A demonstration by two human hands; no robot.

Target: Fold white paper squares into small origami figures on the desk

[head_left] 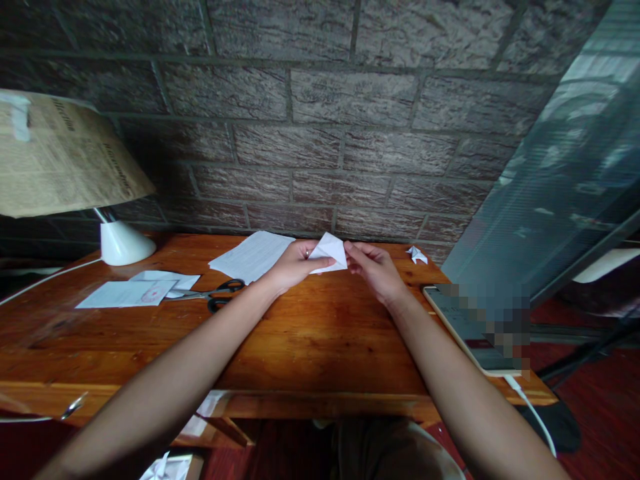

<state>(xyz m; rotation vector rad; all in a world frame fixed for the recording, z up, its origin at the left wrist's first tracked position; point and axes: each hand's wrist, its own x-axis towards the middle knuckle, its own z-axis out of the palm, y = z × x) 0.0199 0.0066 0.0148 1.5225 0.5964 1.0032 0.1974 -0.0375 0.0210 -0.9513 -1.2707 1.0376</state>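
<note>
A small folded piece of white paper (330, 250) is held up above the far side of the wooden table (320, 347). My left hand (295, 263) grips its left and lower part, thumb across the front and fingers behind. At its right edge, my right hand (373, 267) pinches the paper between thumb and fingers. Behind my left hand lies a stack of white sheets (250, 257) with faint lines. Scissors (215, 293) with black handles rest left of my left forearm. A small folded paper figure (417, 255) sits at the back right, beyond my right hand.
Two cut paper pieces (125, 293), one with a red stamp, lie by the scissor blades. A lamp with a white base (125, 243) stands at the left. A charging tablet (475, 327) lies along the right edge. A brick wall (320, 147) rises behind the table.
</note>
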